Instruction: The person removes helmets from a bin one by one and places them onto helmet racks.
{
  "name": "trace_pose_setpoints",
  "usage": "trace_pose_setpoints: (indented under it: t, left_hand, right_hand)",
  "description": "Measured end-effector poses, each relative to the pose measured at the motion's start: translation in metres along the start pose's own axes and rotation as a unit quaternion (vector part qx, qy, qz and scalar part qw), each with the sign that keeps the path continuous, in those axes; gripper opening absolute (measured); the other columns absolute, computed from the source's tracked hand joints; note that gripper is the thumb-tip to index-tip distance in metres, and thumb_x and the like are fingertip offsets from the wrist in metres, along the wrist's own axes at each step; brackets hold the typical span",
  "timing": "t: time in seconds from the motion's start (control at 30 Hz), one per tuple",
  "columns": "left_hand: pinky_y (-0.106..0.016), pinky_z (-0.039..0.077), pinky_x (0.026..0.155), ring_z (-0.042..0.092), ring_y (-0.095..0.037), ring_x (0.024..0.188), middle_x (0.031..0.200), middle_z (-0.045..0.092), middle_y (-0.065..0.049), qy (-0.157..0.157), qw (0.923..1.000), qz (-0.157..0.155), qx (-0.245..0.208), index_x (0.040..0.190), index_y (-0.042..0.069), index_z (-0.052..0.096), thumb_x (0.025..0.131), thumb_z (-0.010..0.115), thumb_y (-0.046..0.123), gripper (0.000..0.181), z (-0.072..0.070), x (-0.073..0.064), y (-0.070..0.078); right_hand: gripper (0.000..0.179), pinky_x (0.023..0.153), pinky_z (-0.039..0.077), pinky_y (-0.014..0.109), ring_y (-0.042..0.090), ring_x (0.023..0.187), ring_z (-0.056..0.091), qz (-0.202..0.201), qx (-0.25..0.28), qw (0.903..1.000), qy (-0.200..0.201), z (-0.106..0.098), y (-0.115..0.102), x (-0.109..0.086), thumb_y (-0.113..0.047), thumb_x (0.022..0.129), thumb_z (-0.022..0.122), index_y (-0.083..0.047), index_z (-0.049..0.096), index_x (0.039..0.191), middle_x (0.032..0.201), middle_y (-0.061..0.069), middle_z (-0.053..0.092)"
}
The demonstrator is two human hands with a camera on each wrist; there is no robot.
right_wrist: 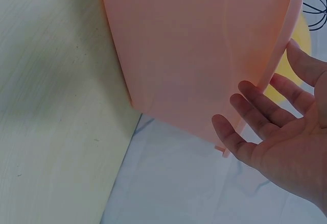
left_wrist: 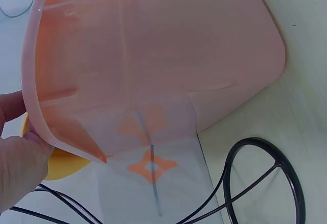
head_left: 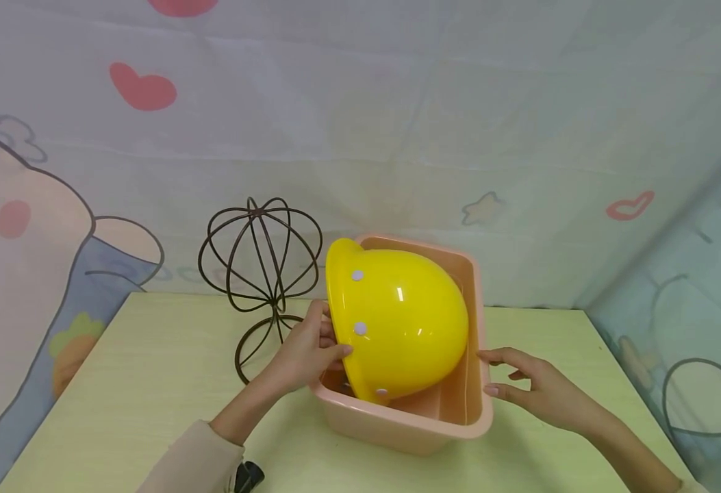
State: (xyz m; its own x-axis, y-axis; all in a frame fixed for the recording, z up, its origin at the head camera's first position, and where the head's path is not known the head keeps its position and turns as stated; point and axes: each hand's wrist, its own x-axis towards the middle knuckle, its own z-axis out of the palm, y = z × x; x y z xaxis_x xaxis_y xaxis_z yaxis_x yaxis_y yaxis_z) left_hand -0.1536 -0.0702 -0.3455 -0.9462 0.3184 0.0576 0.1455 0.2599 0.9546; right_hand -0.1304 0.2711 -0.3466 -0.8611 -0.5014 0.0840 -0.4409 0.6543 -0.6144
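Yellow hard hat (head_left: 400, 322) lies on its side in the pink plastic bin (head_left: 391, 430), its brim (head_left: 337, 294) pinched by the left hand (head_left: 305, 352); the right hand (head_left: 535, 390), fingers loosely extended, touches the bin. Probably light, stiff and slippery, it seems best held by the brim.

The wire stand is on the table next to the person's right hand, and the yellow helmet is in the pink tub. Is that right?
Not quite: the wire stand is on the table next to the person's left hand, as the head view shows. The yellow helmet is in the pink tub, just as you said.
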Motion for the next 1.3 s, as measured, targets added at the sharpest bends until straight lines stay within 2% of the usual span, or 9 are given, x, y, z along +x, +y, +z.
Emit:
trace_pose_setpoints:
  t: [0.13,0.33,0.73,1.0,1.17,1.3]
  left_hand:
    - [-0.039,0.056,0.066,0.065,-0.025,0.082,0.099,0.062,-0.016,0.008,0.9993,0.0,-0.037,0.118,0.004,0.035,0.085,0.059,-0.006,0.042,0.0005,-0.0007,-0.0009]
    - [-0.038,0.057,0.064,0.063,-0.026,0.082,0.1,0.059,-0.016,-0.008,0.9963,0.013,-0.084,0.119,0.004,0.035,0.087,0.056,-0.006,0.04,0.0039,-0.0029,0.0021]
    - [-0.039,0.056,0.066,0.063,-0.028,0.087,0.107,0.058,-0.018,-0.017,0.9936,0.0,-0.111,0.124,0.002,0.036,0.087,0.056,-0.006,0.043,0.0052,-0.0041,0.0016]
    - [-0.038,0.056,0.065,0.062,-0.029,0.09,0.113,0.057,-0.019,-0.001,0.9923,-0.008,-0.123,0.123,0.002,0.038,0.087,0.055,-0.007,0.041,0.0071,-0.0054,0.0028]
    - [-0.038,0.056,0.065,0.062,-0.029,0.091,0.113,0.057,-0.02,0.006,0.992,-0.011,-0.125,0.121,0.002,0.039,0.087,0.054,-0.008,0.039,0.0077,-0.007,0.0053]
    - [-0.038,0.056,0.065,0.062,-0.029,0.09,0.113,0.058,-0.019,0.015,0.9915,-0.017,-0.128,0.121,0.002,0.038,0.087,0.053,-0.009,0.039,0.0085,-0.0077,0.0077]
  right_hand:
    - [0.044,0.081,0.05,0.034,0.019,0.109,0.051,0.001,0.0,1.0,-0.002,0.0002,-0.0003,0.0,-0.03,0.087,0.062,-0.007,0.053,0.124,0.123,0.004,0.056]
    - [0.043,0.08,0.05,0.035,0.018,0.108,0.051,-0.004,-0.004,1.0,0.004,0.0004,0.0007,0.0004,-0.029,0.086,0.063,-0.007,0.054,0.123,0.122,0.004,0.057]
    - [0.043,0.08,0.05,0.032,0.016,0.109,0.051,-0.003,-0.006,0.9999,0.007,0.0016,0.0033,0.0002,-0.03,0.086,0.063,-0.009,0.054,0.123,0.122,0.003,0.057]
    - [0.043,0.08,0.05,0.032,0.016,0.109,0.051,-0.008,-0.01,0.9999,0.009,0.0015,0.0031,0.0001,-0.028,0.086,0.063,-0.007,0.054,0.122,0.122,0.004,0.057]
    - [0.043,0.08,0.051,0.037,0.016,0.109,0.051,-0.004,-0.009,0.9999,0.007,0.0013,0.0032,0.0005,-0.028,0.087,0.063,-0.007,0.054,0.123,0.122,0.005,0.057]
    - [0.043,0.08,0.05,0.033,0.016,0.109,0.05,-0.004,-0.009,0.9999,0.006,0.0015,0.0032,0.0005,-0.028,0.086,0.063,-0.007,0.054,0.123,0.122,0.005,0.057]
